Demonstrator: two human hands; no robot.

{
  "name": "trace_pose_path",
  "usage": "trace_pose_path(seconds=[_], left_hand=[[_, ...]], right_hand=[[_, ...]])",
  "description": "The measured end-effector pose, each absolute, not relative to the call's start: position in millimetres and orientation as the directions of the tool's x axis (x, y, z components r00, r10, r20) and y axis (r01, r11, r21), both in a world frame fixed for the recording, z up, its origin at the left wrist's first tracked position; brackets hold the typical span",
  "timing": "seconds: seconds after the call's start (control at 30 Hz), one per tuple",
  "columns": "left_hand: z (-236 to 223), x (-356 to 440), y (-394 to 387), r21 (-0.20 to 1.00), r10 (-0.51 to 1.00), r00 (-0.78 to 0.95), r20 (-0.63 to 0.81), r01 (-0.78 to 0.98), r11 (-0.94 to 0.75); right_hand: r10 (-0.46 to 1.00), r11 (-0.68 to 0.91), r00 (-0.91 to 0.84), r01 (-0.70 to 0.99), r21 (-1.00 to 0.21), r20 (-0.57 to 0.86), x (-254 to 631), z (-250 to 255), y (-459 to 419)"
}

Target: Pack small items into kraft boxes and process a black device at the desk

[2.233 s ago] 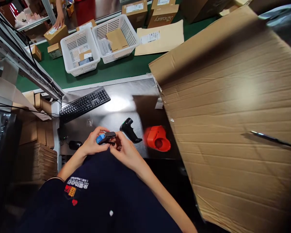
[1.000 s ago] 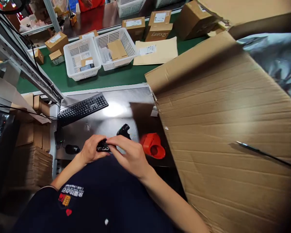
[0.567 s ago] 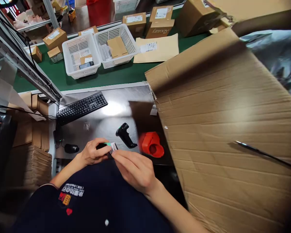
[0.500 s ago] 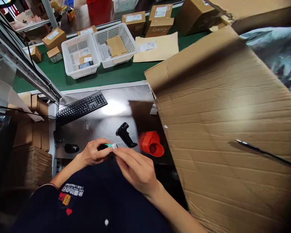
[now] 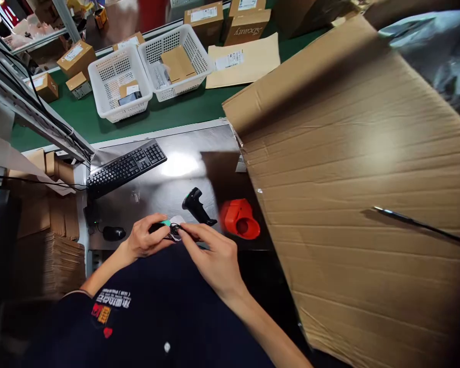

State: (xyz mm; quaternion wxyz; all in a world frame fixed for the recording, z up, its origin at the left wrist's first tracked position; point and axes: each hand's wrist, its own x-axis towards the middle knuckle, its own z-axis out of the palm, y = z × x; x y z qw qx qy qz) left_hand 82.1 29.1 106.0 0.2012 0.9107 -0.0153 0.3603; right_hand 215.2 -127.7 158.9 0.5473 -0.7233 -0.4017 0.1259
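Observation:
Both my hands meet over the near edge of a shiny metal worktop (image 5: 176,174). My left hand (image 5: 143,240) is closed around a small black object with a green and white end (image 5: 168,226). My right hand (image 5: 210,253) pinches the same object at its right end. Just beyond my fingers a black barcode scanner (image 5: 197,204) lies on the worktop, and a red tape dispenser (image 5: 240,220) sits to its right.
A large flat cardboard sheet (image 5: 360,174) fills the right side, with a thin dark blade (image 5: 414,221) lying on it. A black keyboard (image 5: 125,166) and mouse (image 5: 114,233) sit left. Two white baskets (image 5: 119,89) (image 5: 184,61), boxes and an envelope (image 5: 245,61) rest on the green belt behind.
My hands have kept turning the small object: a blue end showed first, then black lettering, now a green and white end. My right hand slid from on top to its right end.

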Motion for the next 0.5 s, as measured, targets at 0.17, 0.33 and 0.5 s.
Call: trace_pose_path(seconds=[0.17,0.33,0.5], left_hand=[[105.2,84.5,29.1,0.390,0.164,0.758,0.632,-0.128,-0.912],[110.8,89.5,25.9,0.427,0.245,0.726,0.643,-0.074,-0.901],[117.6,90.3,24.8,0.401,0.244,0.725,0.644,-0.049,-0.915]], right_hand=[[0.762,-0.083,0.536,0.638,-0.766,0.364,217.5,157.8,-129.9],[0.799,-0.079,0.465,0.710,-0.699,0.381,219.5,160.8,-131.1],[0.801,-0.078,0.507,0.618,-0.783,0.320,220.1,162.1,-130.7]])
